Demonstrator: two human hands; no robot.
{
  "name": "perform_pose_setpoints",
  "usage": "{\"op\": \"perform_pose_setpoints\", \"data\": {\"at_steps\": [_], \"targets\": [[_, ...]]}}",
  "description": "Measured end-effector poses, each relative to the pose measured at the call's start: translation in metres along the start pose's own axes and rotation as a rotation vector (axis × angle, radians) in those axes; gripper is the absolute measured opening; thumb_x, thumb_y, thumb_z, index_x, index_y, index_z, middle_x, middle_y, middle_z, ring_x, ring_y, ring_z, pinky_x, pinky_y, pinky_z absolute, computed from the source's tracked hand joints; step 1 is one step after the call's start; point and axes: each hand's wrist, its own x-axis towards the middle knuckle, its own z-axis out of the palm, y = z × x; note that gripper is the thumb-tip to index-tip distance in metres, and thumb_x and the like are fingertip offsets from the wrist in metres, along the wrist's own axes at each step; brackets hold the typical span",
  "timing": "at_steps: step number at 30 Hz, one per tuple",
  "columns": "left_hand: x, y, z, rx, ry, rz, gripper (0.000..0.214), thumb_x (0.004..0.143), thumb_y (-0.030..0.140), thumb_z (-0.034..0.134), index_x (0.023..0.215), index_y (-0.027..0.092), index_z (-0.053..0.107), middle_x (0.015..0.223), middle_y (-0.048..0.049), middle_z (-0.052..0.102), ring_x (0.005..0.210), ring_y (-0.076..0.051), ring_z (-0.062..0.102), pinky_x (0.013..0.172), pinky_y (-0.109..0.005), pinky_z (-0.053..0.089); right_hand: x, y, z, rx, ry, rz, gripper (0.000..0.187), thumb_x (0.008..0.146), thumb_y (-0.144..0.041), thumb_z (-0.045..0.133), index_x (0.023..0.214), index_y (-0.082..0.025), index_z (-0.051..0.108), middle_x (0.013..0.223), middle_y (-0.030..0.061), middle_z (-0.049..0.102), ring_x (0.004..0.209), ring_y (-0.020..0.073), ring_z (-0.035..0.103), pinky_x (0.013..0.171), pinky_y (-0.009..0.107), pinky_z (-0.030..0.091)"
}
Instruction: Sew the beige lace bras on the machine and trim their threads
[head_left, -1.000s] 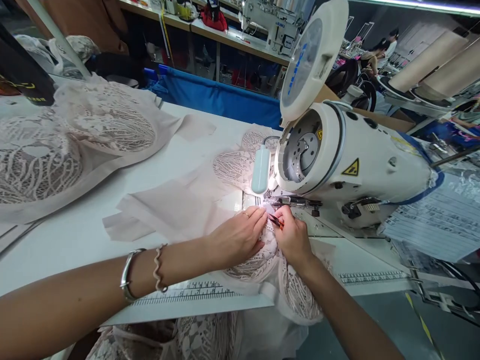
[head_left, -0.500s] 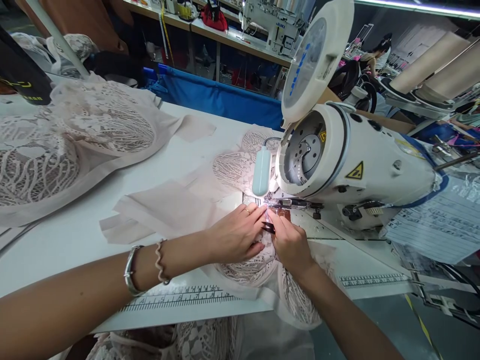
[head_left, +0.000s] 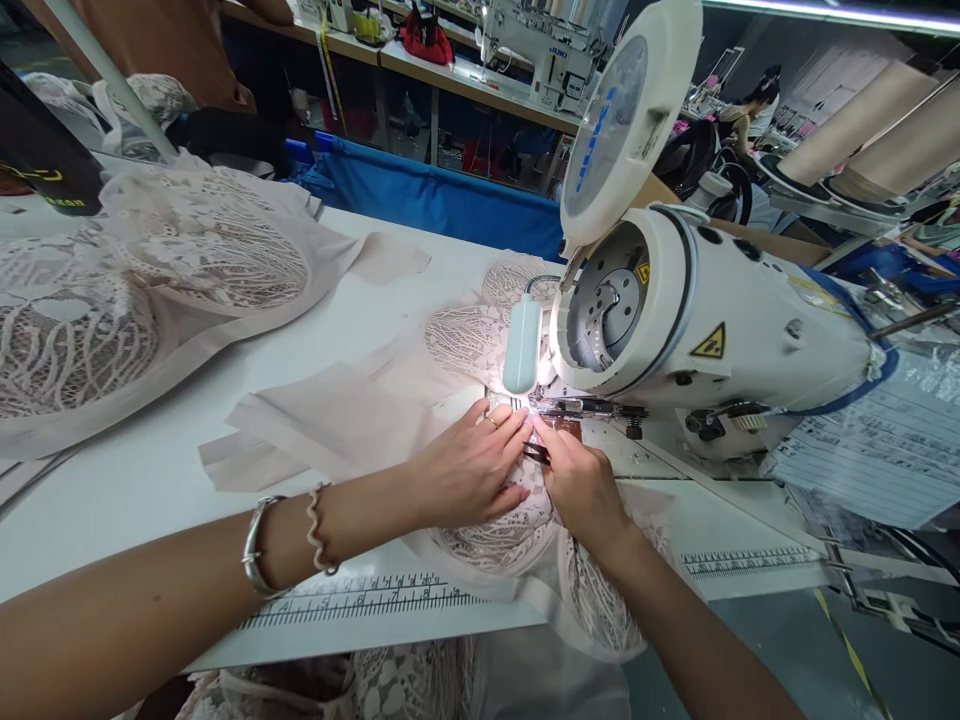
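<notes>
A pale pink lace bra [head_left: 499, 548] lies under the sewing machine head [head_left: 622, 300], its cups spreading toward the table's front edge. My left hand [head_left: 480, 460], with a ring and bracelets, presses its fingers together on the lace beside the lit needle area. My right hand [head_left: 581, 480] pinches the fabric close to the left fingertips. A small black two-pronged tool [head_left: 536, 453] pokes out from under the right fingers; its kind is hard to make out. Both sets of fingertips meet just below the pale green lamp [head_left: 523, 345]. The needle itself is hidden.
More lace bras [head_left: 225, 240] are piled at the left, near a black bottle-like object [head_left: 45, 150]. Sheer fabric [head_left: 322, 420] lies mid-table. A printed ruler [head_left: 367, 598] runs along the front edge. Papers [head_left: 862, 460] hang at right. A person [head_left: 742, 120] sits in the background.
Both hands stay by the needle area with almost no movement. The left forearm has shifted very slightly left; the fabric looks nearly the same.
</notes>
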Motion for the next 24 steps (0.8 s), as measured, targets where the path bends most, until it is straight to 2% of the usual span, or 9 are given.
{"op": "perform_pose_setpoints", "data": {"at_steps": [9,12,15,17,19,21,24], "targets": [[0.001,-0.002,-0.002,0.011,0.001,-0.004,0.066,0.101,0.052,0.036,0.139,0.001,0.05,0.139,-0.0236,0.058,0.12,-0.035,0.057,0.1,-0.049,0.038,0.004,-0.001,-0.002,0.059,0.007,0.006,0.053,0.085,0.004,0.035,0.129,-0.004,0.063,0.095,0.0104,0.069,0.081,0.0239,0.068,0.07,0.029,0.053],[0.001,-0.003,0.001,0.036,0.036,0.01,0.065,0.101,0.051,0.036,0.139,0.001,0.05,0.139,-0.0234,0.058,0.124,-0.036,0.055,0.103,-0.05,0.038,0.006,0.0,-0.003,0.07,-0.074,0.103,0.048,0.082,0.004,0.045,0.125,-0.009,0.062,0.092,0.0081,0.07,0.081,0.0251,0.068,0.069,0.029,0.052],[0.001,0.0,0.001,0.089,0.069,0.119,0.046,0.103,0.033,0.037,0.127,0.0,0.059,0.132,-0.0228,0.063,0.123,-0.033,0.057,0.106,-0.048,0.039,0.008,0.004,-0.005,0.089,-0.203,0.259,0.032,0.082,0.0,0.06,0.11,-0.014,0.061,0.074,0.0016,0.065,0.065,0.0255,0.065,0.059,0.029,0.047],[0.0,0.003,-0.001,0.096,0.048,0.181,0.035,0.1,0.019,0.039,0.122,0.002,0.061,0.126,-0.0216,0.065,0.12,-0.032,0.059,0.103,-0.046,0.042,0.007,0.007,-0.008,0.149,-0.193,0.291,0.024,0.082,-0.004,0.064,0.103,-0.015,0.06,0.071,0.0002,0.062,0.061,0.0246,0.062,0.056,0.029,0.045],[-0.001,0.006,-0.004,0.076,0.011,0.185,0.035,0.096,0.014,0.045,0.127,0.006,0.058,0.128,-0.0205,0.063,0.122,-0.034,0.057,0.101,-0.048,0.044,0.006,0.01,-0.013,0.242,-0.114,0.23,0.025,0.083,-0.003,0.06,0.106,-0.014,0.06,0.084,0.004,0.064,0.07,0.024,0.064,0.061,0.029,0.047],[-0.002,0.005,-0.005,0.041,-0.018,0.18,0.039,0.092,0.015,0.052,0.13,0.01,0.056,0.135,-0.02,0.059,0.128,-0.037,0.053,0.103,-0.052,0.043,0.005,0.012,-0.017,0.324,-0.044,0.113,0.036,0.082,0.0,0.05,0.113,-0.013,0.062,0.1,0.008,0.062,0.083,0.0235,0.065,0.071,0.029,0.05],[-0.003,-0.003,-0.003,-0.043,-0.016,0.197,0.036,0.087,0.011,0.057,0.123,0.012,0.06,0.137,-0.0185,0.058,0.13,-0.037,0.051,0.106,-0.054,0.041,0.005,0.013,-0.02,0.365,-0.013,-0.015,0.048,0.08,0.003,0.041,0.12,-0.012,0.063,0.107,0.0099,0.06,0.09,0.0234,0.064,0.076,0.03,0.051]]}}
